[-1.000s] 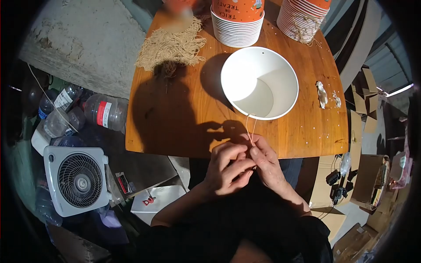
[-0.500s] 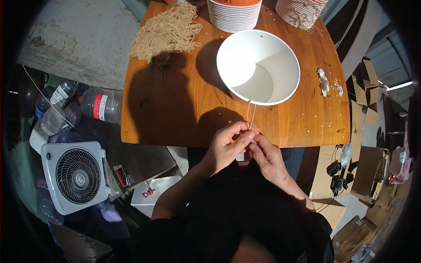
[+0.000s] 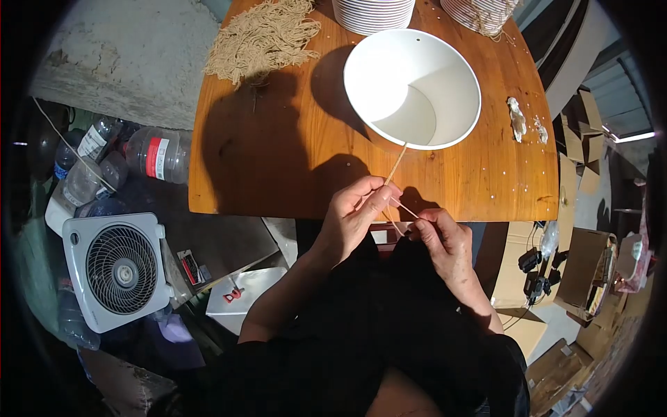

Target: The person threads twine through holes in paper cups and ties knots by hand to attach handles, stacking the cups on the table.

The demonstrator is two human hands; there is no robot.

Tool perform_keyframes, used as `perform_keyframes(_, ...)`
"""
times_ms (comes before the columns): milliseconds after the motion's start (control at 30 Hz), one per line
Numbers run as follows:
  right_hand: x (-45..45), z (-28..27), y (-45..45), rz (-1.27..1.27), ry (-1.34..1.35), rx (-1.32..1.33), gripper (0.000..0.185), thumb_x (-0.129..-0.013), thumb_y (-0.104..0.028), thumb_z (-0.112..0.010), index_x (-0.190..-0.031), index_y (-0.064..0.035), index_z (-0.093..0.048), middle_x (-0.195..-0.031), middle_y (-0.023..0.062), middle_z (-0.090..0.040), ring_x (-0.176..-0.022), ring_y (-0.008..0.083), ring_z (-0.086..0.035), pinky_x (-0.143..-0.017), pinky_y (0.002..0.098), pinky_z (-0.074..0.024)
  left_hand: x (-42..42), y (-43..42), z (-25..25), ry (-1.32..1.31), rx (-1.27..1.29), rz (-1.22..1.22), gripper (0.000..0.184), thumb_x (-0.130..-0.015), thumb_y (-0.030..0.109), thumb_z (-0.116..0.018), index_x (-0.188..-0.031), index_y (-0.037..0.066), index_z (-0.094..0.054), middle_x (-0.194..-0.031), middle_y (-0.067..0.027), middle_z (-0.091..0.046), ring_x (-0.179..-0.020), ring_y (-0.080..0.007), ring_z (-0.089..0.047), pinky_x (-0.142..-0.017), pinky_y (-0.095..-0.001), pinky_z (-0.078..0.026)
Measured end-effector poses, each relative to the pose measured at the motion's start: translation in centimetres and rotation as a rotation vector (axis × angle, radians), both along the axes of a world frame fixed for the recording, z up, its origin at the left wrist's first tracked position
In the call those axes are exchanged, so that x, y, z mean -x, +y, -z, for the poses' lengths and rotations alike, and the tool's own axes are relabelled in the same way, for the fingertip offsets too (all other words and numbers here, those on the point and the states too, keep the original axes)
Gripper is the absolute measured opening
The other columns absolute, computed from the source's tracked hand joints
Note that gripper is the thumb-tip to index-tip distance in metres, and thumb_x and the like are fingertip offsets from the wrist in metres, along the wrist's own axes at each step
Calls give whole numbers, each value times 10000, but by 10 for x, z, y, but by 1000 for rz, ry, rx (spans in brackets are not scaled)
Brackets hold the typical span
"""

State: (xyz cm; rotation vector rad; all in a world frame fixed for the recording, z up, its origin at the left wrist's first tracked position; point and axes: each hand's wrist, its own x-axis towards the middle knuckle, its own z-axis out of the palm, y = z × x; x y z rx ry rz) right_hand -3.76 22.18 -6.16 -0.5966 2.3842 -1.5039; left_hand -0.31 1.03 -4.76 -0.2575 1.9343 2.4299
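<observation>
A white paper bucket (image 3: 455, 104) rests on the wooden table, its mouth tilted toward me and a small hole near its far rim. From the near rim a tan string (image 3: 397, 165) runs down to my left hand (image 3: 358, 215), which pinches it between thumb and fingers. My right hand (image 3: 446, 243) is closed on the string's free end, lower and to the right. The string is stretched between the two hands, and a loose loop of it hangs below my left fingers.
On the wooden table (image 3: 257, 187) lie a heap of tan strings (image 3: 260, 42), a stack of nested buckets (image 3: 375, 15), more buckets with strings (image 3: 479, 15) and white scraps (image 3: 516, 119). A fan (image 3: 121, 271) and plastic bottles (image 3: 158, 154) are left; cardboard boxes (image 3: 587, 271) right.
My right hand has drawn away down and right from my left hand, pulling the string out between them. The strands at the rim now lie together. The view has shifted slightly.
</observation>
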Motion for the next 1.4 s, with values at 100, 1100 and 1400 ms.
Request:
perform_keyframes(100, -1, -3, 5, 33, -55, 80, 92, -986, -71, -700, -987, 17, -674, -812, 63, -709, -704, 112, -680, -648, 262, -549, -2, 1, 2, -9, 3, -2, 240, -1097, 161, -509, -1117, -38, -642, -1019, -78, -677, -991, -139, -652, -934, -300, -509)
perform_keyframes(1100, 17, -37, -13, -54, 577, 333, 211, -722, 94, -729, -897, -17, -688, -862, 95, -689, -733, 236, -656, -657, 323, -519, -6, 18, 11, 197, -15, -150, 275, -1101, 149, -516, -1320, -13, -546, -1069, -43, -613, -967, -79, -581, -838, -235, -491)
perform_keyframes(1400, 21, -51, -57, -166, 537, 327, 137, -766, 45, -723, -881, -25, -701, -871, 86, -675, -714, 237, -667, -610, 332, -541, -5, 26, 15, 326, 13, -54, 288, -1058, -11, -501, -1340, -17, -561, -1088, -50, -603, -901, -87, -591, -799, -231, -517)
